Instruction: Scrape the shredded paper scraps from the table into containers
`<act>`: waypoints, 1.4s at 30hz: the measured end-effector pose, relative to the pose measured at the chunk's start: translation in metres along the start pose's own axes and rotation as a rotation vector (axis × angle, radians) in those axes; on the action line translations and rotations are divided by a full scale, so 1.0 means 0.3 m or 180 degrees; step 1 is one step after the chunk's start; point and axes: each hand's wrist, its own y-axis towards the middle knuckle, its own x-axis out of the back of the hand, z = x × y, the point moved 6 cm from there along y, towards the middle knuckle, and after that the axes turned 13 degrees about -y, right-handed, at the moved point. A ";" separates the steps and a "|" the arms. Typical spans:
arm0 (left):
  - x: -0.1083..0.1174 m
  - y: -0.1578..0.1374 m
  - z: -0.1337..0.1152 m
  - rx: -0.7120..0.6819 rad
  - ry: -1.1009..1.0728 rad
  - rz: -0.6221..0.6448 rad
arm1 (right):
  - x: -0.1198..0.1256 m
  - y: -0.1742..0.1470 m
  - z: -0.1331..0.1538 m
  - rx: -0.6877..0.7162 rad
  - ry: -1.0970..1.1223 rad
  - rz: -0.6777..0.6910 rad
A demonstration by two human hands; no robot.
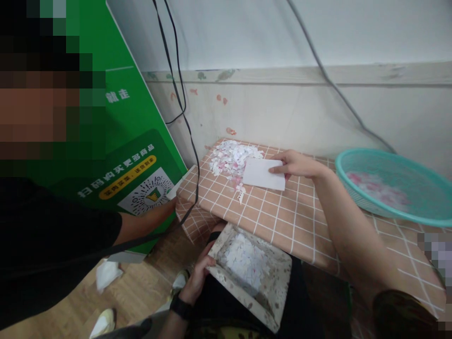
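Note:
My left hand (202,272) grips the left rim of a speckled, pale rectangular tray (282,292), held below the table's front edge. White paper scraps (247,263) lie inside that tray. Over the tabletop, my right hand (291,165) pinches a flat white card (263,174) between thumb and fingers. The card's left edge is beside a heap of torn paper pieces (231,157), white with some pink. A few pieces are scattered just in front of the heap.
A checked brown cloth covers the table (303,221). On its right stands a turquoise plastic basket (431,202) with pink and white scraps. Another person in a black sleeve (60,240) is at the left, near a green panel (141,141). Black cables (183,94) hang there.

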 end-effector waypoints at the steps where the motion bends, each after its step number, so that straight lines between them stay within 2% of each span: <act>1: -0.002 -0.001 -0.004 -0.0038 -0.0003 -0.0008 | -0.002 0.000 0.001 -0.0004 -0.0022 0.0001; 6: -0.019 -0.003 -0.018 -0.0047 -0.0038 -0.0021 | -0.033 0.006 0.017 0.0130 0.0050 0.0263; 11: -0.027 -0.005 -0.022 -0.0068 -0.0067 -0.0040 | -0.039 0.008 0.022 0.0162 0.0074 0.0272; 16: -0.020 -0.006 -0.016 -0.0118 -0.0031 -0.0057 | -0.053 0.007 0.036 0.0220 0.0116 0.0459; 20: 0.000 -0.004 -0.005 -0.0132 0.0005 -0.0131 | -0.040 0.008 0.025 0.0143 0.0056 0.0295; 26: 0.007 -0.001 0.001 -0.0142 -0.0023 -0.0119 | -0.066 0.016 0.031 0.0242 0.0068 0.0494; 30: 0.005 -0.004 -0.003 -0.0129 0.0008 -0.0196 | -0.059 0.014 0.036 0.0206 -0.0001 0.0375; 35: 0.002 -0.010 -0.006 -0.0062 -0.0013 -0.0269 | -0.060 0.010 0.036 0.0260 0.0056 0.0465; 42: 0.007 -0.011 0.001 0.0007 -0.0029 -0.0252 | -0.062 0.025 0.012 0.0137 0.0051 0.0233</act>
